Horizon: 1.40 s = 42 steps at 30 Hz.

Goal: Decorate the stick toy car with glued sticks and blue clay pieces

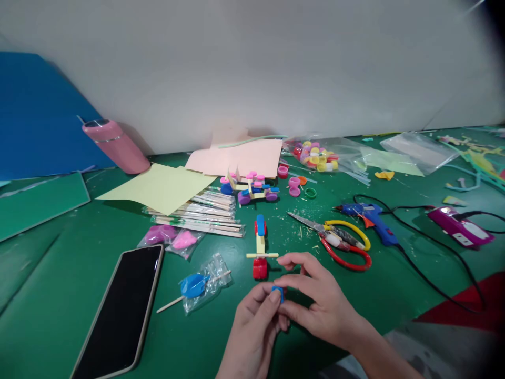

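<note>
My left hand [254, 321] and my right hand [315, 300] meet low in the middle, over the green table [59, 295]. Together their fingertips pinch a small blue cap [278, 291]. Just beyond the fingers lies a small craft model [260, 247] made of pale sticks with a blue cap on top and red caps as wheels. Farther back stands another stick-and-cap model [252, 188] with pink, purple and blue caps.
A black phone [120, 310] lies at the left, beside small bags with blue [201, 284] and pink pieces [173, 238]. Scissors [339, 239], a blue glue gun [373, 218] with its cord, wrapped sticks [205, 216], paper sheets [161, 187], a bag of caps [319, 155] and a pink bottle [116, 145] surround the work spot.
</note>
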### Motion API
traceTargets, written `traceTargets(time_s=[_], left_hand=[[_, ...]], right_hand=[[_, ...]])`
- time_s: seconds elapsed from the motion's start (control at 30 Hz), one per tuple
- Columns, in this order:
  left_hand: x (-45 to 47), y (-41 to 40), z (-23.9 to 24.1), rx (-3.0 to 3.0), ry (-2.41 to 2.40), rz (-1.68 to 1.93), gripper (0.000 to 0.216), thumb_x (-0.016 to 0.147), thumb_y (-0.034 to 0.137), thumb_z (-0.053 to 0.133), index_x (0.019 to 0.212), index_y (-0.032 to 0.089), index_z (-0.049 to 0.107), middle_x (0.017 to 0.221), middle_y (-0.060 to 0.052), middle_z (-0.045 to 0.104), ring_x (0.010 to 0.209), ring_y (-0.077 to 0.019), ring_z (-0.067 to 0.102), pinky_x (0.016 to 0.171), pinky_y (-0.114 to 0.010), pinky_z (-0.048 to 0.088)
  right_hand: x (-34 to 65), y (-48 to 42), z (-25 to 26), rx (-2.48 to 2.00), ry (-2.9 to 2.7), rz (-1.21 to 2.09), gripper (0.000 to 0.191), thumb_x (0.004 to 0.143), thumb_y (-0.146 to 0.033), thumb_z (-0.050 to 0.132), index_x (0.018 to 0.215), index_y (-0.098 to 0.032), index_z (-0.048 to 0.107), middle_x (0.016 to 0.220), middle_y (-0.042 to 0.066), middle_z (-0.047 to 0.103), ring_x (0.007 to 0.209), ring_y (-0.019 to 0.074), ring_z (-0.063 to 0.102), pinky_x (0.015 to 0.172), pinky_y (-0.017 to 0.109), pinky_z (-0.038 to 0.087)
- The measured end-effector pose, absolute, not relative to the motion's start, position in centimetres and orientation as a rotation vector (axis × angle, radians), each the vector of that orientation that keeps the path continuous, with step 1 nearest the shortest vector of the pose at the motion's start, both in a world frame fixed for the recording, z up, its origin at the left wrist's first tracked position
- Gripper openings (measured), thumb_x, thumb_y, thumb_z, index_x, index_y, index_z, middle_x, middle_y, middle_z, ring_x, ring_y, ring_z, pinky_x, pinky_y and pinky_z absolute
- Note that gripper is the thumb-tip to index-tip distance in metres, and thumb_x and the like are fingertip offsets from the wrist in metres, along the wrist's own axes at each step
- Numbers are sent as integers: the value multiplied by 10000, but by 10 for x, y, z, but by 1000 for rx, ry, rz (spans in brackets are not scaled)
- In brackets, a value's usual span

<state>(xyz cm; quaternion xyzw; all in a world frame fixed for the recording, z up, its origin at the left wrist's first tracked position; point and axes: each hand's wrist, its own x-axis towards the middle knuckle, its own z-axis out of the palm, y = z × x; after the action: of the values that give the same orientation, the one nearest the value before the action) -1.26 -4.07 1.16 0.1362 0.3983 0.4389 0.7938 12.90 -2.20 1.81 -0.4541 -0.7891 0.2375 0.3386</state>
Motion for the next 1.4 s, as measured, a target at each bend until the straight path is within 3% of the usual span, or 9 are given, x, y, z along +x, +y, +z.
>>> traceTargets(time_s=[0.33, 0.73, 0.97, 1.13, 1.4], left_hand=[[-13, -35, 11, 282, 900, 971, 143, 639, 275, 712, 662, 140, 673, 619, 1, 596, 516, -68, 457, 501, -184, 375], [-10, -34, 8, 47, 697, 915, 138, 618, 271, 726, 698, 161, 704, 685, -17, 655, 577, -91, 535, 595, -234, 461], [-17, -43, 10, 326, 915, 1087, 202, 688, 330, 660, 829, 186, 670, 657, -7, 588, 581, -107, 497, 572, -218, 414], [-15, -49, 20, 702, 1268, 1362, 188, 578, 278, 750, 735, 225, 662, 809, -14, 585, 747, -153, 516, 656, -207, 423], [-14, -45, 20, 945, 1315, 1287, 41, 654, 222, 680, 659, 222, 640, 771, -25, 554, 759, -182, 521, 665, -231, 422]], right_hand=[[131, -19, 22, -1180, -2037, 640, 223, 730, -276, 639, 947, -226, 636, 1093, 69, 538, 991, 206, 522, 789, 309, 471], [125, -20, 25, -1162, -1884, 866, 224, 702, -219, 645, 925, -237, 638, 1124, 44, 511, 976, 180, 534, 825, 286, 459], [128, -18, 27, -1217, -2008, 635, 202, 740, -247, 613, 941, -246, 641, 1112, 56, 523, 971, 201, 523, 767, 302, 473], [129, -17, 24, -1188, -2106, 445, 195, 769, -274, 598, 956, -226, 624, 1093, 72, 547, 932, 201, 529, 765, 333, 472], [125, -21, 28, -1130, -2187, 399, 173, 796, -195, 557, 956, -216, 617, 1078, 63, 565, 967, 182, 525, 781, 320, 450]])
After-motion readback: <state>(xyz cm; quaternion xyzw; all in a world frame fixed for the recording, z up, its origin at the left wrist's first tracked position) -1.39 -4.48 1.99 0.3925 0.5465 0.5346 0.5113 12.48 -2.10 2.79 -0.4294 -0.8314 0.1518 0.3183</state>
